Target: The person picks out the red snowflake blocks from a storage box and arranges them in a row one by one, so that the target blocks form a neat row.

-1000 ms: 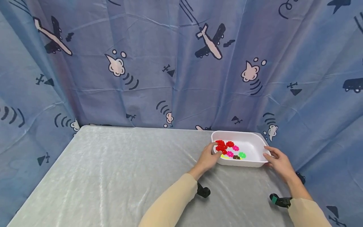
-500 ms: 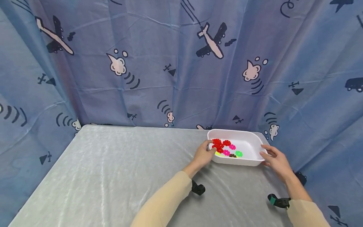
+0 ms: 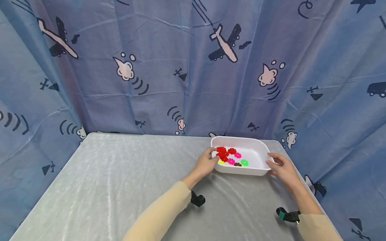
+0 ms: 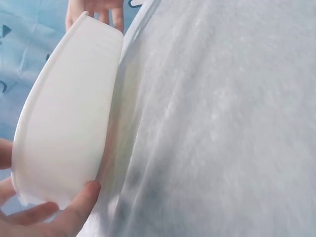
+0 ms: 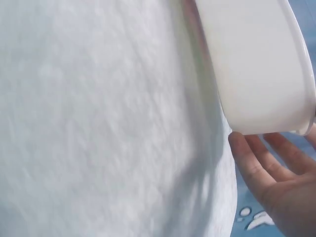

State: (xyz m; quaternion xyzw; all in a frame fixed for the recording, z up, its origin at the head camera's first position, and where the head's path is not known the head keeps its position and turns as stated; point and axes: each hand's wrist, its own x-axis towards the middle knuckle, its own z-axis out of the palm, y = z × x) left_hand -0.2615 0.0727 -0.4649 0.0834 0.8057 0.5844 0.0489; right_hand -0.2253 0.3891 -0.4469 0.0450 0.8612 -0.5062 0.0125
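A white plastic tub (image 3: 241, 171) is held between both hands near the back right of the table. My left hand (image 3: 205, 164) grips its left end, thumb and a finger over the rim and other fingers along the outside wall. At the opposite end my right hand (image 3: 283, 170) holds the rim, with fingertips at the lower edge of the wall in the right wrist view. Inside lie flower-shaped plastic pieces: a red cluster (image 3: 222, 154) at the left, pink ones (image 3: 238, 155), a green one (image 3: 244, 162), a dark brown one (image 3: 237, 164) and some yellow (image 3: 221, 162).
A pale grey cloth covers the table (image 3: 126, 174), with soft creases. Behind and at both sides hangs a blue curtain (image 3: 163, 83) printed with airplanes and clouds. The table's right edge runs close beside the right forearm. Black wrist devices (image 3: 197, 199) sit on both arms.
Both hands have carried the tub leftward along the back of the table, away from the right edge. The flower pieces have stayed in place inside it.
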